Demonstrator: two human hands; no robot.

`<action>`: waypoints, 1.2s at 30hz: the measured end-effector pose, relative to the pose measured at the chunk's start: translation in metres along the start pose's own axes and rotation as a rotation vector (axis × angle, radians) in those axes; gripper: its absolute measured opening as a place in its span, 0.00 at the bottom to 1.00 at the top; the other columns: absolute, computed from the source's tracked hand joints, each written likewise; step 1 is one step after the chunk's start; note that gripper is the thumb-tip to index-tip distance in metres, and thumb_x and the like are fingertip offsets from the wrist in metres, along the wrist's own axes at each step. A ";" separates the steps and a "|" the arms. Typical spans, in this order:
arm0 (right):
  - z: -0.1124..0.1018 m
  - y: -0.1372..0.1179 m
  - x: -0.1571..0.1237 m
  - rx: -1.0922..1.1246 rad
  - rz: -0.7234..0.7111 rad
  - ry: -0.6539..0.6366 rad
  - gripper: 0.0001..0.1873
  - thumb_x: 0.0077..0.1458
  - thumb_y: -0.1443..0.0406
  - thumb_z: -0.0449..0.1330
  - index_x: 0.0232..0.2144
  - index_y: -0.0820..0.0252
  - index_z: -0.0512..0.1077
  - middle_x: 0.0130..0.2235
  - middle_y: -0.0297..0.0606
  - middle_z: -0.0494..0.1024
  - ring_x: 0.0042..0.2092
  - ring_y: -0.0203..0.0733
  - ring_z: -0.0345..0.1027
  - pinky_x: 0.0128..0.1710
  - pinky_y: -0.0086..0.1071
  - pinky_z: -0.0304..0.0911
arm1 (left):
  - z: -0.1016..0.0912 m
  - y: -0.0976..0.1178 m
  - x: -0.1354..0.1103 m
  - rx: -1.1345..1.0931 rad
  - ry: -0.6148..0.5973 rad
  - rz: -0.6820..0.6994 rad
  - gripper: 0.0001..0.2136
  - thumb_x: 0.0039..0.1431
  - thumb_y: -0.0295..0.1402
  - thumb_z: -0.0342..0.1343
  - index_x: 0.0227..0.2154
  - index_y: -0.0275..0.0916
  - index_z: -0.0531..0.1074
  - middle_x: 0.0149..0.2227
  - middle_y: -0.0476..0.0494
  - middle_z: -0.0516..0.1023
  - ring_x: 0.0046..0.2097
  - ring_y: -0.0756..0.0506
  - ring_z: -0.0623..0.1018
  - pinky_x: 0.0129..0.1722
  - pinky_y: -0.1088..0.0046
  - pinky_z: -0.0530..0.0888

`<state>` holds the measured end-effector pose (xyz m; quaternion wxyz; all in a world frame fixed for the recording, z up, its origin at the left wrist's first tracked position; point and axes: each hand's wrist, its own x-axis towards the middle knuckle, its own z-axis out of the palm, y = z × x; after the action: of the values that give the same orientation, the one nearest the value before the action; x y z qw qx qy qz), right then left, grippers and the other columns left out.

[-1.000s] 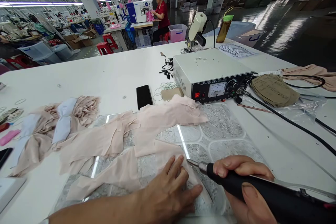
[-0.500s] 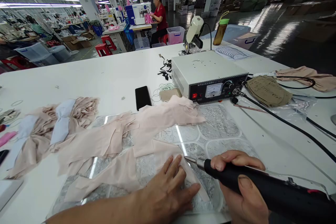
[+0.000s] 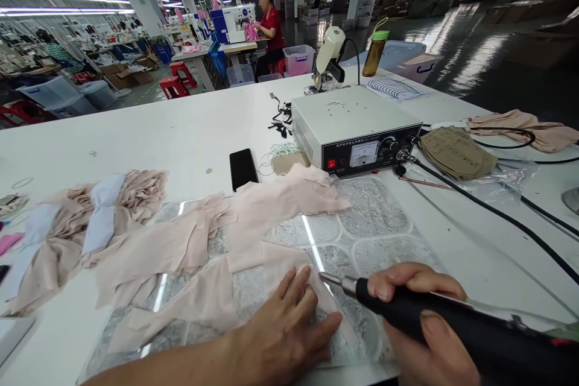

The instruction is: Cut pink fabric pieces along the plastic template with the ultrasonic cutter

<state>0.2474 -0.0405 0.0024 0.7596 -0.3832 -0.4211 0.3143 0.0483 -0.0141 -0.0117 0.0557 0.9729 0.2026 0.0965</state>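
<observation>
My left hand (image 3: 283, 329) lies flat, fingers spread, pressing a pale pink fabric piece (image 3: 253, 253) onto a patterned glass plate (image 3: 375, 223). My right hand (image 3: 425, 325) is wrapped around a black handheld cutting tool (image 3: 434, 319). Its metal tip touches the fabric just beside my left fingertips. A black cable (image 3: 488, 211) runs from the tool's side of the table to a white control box (image 3: 357, 129) with a dial meter.
More pink fabric pieces and white pads (image 3: 90, 223) lie at the left. A black phone (image 3: 242, 167), a green-capped bottle (image 3: 375, 51), a cream cutter (image 3: 329, 54), tan pieces (image 3: 456, 151) and paper patterns sit on the white table (image 3: 158, 126). A person in red sews far behind.
The view has shifted slightly; my hands and the tool stay in nearly the same place on the fabric, the tool tip creeping a little along the edge.
</observation>
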 end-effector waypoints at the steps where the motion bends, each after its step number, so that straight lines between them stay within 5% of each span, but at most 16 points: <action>1: -0.002 -0.005 -0.002 -0.010 0.001 -0.003 0.04 0.56 0.62 0.56 0.34 0.55 0.67 0.30 0.35 0.69 0.29 0.39 0.67 0.28 0.38 0.70 | -0.001 0.000 0.000 -0.005 -0.007 0.003 0.22 0.64 0.41 0.53 0.59 0.42 0.62 0.48 0.35 0.67 0.61 0.28 0.62 0.55 0.44 0.67; 12: -0.008 -0.032 -0.008 -0.073 0.105 -0.013 0.01 0.56 0.62 0.58 0.32 0.51 0.70 0.29 0.36 0.71 0.28 0.42 0.69 0.27 0.38 0.70 | -0.005 -0.004 0.001 -0.018 -0.025 -0.005 0.30 0.63 0.40 0.56 0.60 0.25 0.56 0.50 0.27 0.72 0.63 0.29 0.62 0.57 0.49 0.69; 19: -0.015 -0.033 -0.007 -0.096 0.136 -0.059 0.04 0.54 0.65 0.60 0.34 0.50 0.70 0.30 0.36 0.72 0.30 0.42 0.69 0.29 0.37 0.70 | -0.006 -0.006 0.002 0.014 -0.056 0.017 0.28 0.60 0.40 0.58 0.58 0.27 0.61 0.60 0.26 0.63 0.63 0.29 0.61 0.56 0.49 0.70; 36: 0.002 -0.019 -0.003 -0.028 0.056 -0.006 0.04 0.57 0.60 0.57 0.35 0.52 0.69 0.30 0.37 0.70 0.30 0.42 0.68 0.31 0.40 0.69 | -0.001 -0.006 -0.001 -0.051 -0.024 0.004 0.30 0.60 0.41 0.59 0.59 0.27 0.60 0.58 0.23 0.66 0.63 0.28 0.61 0.57 0.48 0.69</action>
<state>0.2472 -0.0525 0.0179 0.7438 -0.4045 -0.4169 0.3308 0.0442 -0.0087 -0.0116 0.0825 0.9726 0.1976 0.0902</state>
